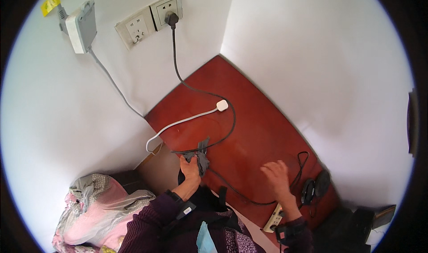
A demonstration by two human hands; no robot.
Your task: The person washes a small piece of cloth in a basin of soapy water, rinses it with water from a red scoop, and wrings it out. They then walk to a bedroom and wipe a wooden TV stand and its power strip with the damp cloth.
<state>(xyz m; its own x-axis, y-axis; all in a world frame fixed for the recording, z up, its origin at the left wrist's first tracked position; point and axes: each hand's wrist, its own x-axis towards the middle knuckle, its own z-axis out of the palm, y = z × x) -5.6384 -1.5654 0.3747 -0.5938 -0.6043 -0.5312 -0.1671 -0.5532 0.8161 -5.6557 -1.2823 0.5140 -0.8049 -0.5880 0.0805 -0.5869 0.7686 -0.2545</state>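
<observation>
My left hand (190,167) grips a crumpled grey cloth (202,162) at the near left edge of the red tabletop (257,129). A black power cable (233,119) runs from a wall socket, loops over the tabletop and passes by the cloth. My right hand (276,174) is raised over the right part of the tabletop, fingers slightly bent, with nothing seen in it. Below its wrist lies a cream power strip (274,218) with plugs in it. A white plug-like block (222,105) on a white cord lies inside the cable's loop.
Wall sockets (136,27) and a grey-white box (81,27) with a hanging cord are on the left wall. Black headphones or similar round items (308,191) lie at the right edge. Pink patterned fabric (97,216) is heaped at lower left. Walls bound the tabletop's far sides.
</observation>
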